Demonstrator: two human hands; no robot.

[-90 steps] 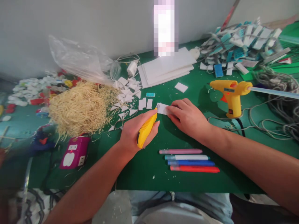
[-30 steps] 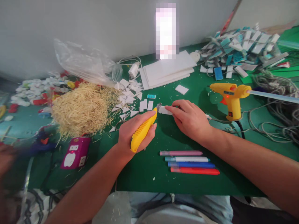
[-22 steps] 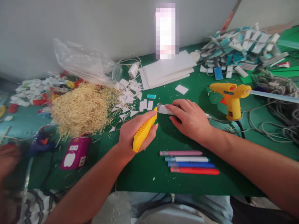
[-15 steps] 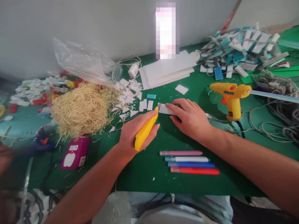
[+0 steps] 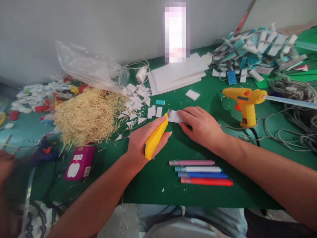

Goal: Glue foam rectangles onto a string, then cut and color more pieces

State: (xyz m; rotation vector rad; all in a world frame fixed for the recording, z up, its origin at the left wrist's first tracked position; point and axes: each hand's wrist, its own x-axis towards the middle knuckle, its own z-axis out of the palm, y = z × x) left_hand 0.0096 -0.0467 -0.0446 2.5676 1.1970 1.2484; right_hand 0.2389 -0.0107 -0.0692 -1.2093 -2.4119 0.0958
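My left hand (image 5: 136, 142) is closed around a yellow utility knife (image 5: 155, 140), thumb along its top side. The knife's blade tip touches the left end of a white foam-board strip (image 5: 174, 116) lying on the table. My right hand (image 5: 204, 127) presses that strip down with its fingertips, and most of the strip is hidden under the fingers. Just left of the blade lie small white cut pieces (image 5: 159, 111) and a small blue-and-white block (image 5: 160, 102). A single white rectangle (image 5: 192, 95) lies beyond my right hand.
Behind are stacked white boards (image 5: 178, 77). A yellow glue gun (image 5: 247, 105) stands right, with cables; markers (image 5: 204, 175) lie in front. Wood shavings (image 5: 84, 115) and a purple power adapter (image 5: 80, 162) sit left. Another person's hand (image 5: 6, 165) shows at the far left edge.
The strip's left end has turned slightly, and my right hand has shifted a little with it. My left hand and the knife have moved slightly right.
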